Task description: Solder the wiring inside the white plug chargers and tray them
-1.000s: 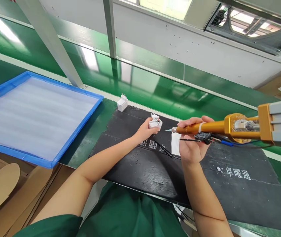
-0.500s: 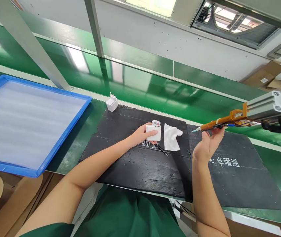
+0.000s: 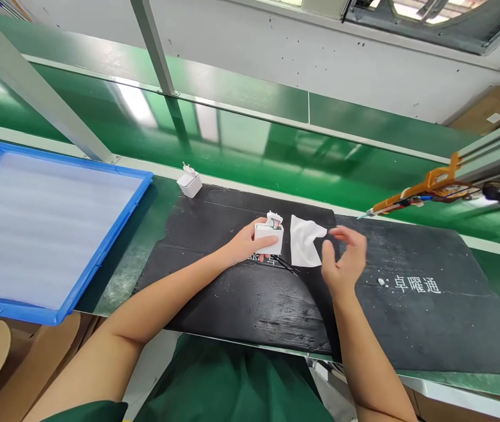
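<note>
My left hand [image 3: 254, 240] grips a white plug adapter [image 3: 269, 239] over the black mat, thumb across its front. The adapter's top piece is tilted up, and a bit of red and green shows inside. Just below it lie black tweezers [image 3: 285, 265], their near end partly hidden by the hand. To the right is a white cloth [image 3: 306, 241], spread flat with creases. My right hand [image 3: 345, 255] hovers beside the cloth's right edge, fingers curved and apart, with nothing in it.
An orange dispensing tool [image 3: 412, 198] on a metal cylinder juts in from the right, tip over the mat. Another white plug adapter [image 3: 190, 183] stands at the mat's back left corner. A blue-rimmed tray [image 3: 104, 258] lies at left. Black mats [image 3: 425, 328] cover the green bench.
My right hand has left the orange dispensing tool and moved left toward the cloth. My left hand still holds the adapter. The camera view has shifted slightly.
</note>
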`<control>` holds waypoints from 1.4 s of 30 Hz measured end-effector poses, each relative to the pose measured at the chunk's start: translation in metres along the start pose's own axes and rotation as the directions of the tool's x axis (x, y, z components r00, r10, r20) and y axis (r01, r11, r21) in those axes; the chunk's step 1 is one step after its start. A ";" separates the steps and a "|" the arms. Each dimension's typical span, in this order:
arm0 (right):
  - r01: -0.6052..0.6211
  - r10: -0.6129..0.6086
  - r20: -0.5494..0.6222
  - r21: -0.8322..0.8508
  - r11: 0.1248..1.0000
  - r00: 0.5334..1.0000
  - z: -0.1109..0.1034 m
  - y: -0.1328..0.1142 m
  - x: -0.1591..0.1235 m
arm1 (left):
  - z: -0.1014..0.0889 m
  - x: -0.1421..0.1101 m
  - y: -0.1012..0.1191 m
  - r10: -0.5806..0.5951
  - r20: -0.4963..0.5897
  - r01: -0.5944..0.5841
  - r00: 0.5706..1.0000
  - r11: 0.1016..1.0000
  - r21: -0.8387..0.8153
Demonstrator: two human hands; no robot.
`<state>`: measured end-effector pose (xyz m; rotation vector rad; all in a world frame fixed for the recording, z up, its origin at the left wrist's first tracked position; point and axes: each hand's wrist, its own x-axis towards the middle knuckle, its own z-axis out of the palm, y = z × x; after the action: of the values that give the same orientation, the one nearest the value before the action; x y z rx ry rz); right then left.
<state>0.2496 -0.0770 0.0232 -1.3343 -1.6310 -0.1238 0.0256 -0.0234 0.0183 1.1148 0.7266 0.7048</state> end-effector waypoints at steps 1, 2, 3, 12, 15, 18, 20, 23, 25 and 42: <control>0.027 -0.030 0.150 0.024 0.999 0.988 0.003 -0.003 -0.001 | 0.000 0.000 0.000 -0.008 0.001 0.008 1.000 1.000 0.004; 0.059 -0.066 0.306 0.033 0.998 0.950 0.007 -0.006 -0.001 | 0.000 0.000 0.000 -0.014 0.001 0.014 1.000 1.000 0.009; 0.097 -0.101 0.444 0.032 0.995 0.890 0.011 -0.009 -0.003 | 0.000 0.000 0.000 -0.019 -0.001 0.019 1.000 1.000 0.015; 0.150 -0.131 0.748 0.042 0.988 0.650 0.016 -0.027 -0.010 | -0.002 -0.002 0.001 -0.006 -0.069 0.010 0.998 0.999 0.053; -0.075 -0.081 0.735 0.177 0.981 0.673 -0.003 -0.025 -0.001 | -0.004 0.000 0.002 0.022 -0.173 -0.019 0.985 1.000 0.017; -0.312 0.045 0.551 0.401 0.861 0.833 -0.014 -0.027 0.003 | -0.004 0.000 0.002 0.006 -0.207 0.002 0.978 0.999 0.039; -0.331 0.147 0.351 0.550 0.767 0.925 -0.013 -0.030 0.001 | -0.003 -0.002 0.001 -0.017 -0.170 0.034 0.985 0.995 0.098; -0.232 0.204 0.116 0.593 0.771 0.972 -0.006 -0.034 -0.005 | 0.001 -0.007 0.002 -0.058 -0.090 0.076 0.994 0.974 0.213; -0.148 0.149 0.044 0.553 0.820 0.988 -0.002 -0.036 -0.009 | 0.005 -0.011 0.004 -0.081 -0.064 0.097 0.995 0.952 0.290; 0.268 -0.288 0.075 0.207 0.941 0.955 0.003 -0.044 -0.016 | 0.016 -0.018 0.004 0.132 -0.034 -0.068 0.991 0.693 0.717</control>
<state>0.2116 -0.1026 0.0308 -0.9698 -1.8648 -0.0613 0.0274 -0.0454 0.0289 1.8675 1.0665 0.5631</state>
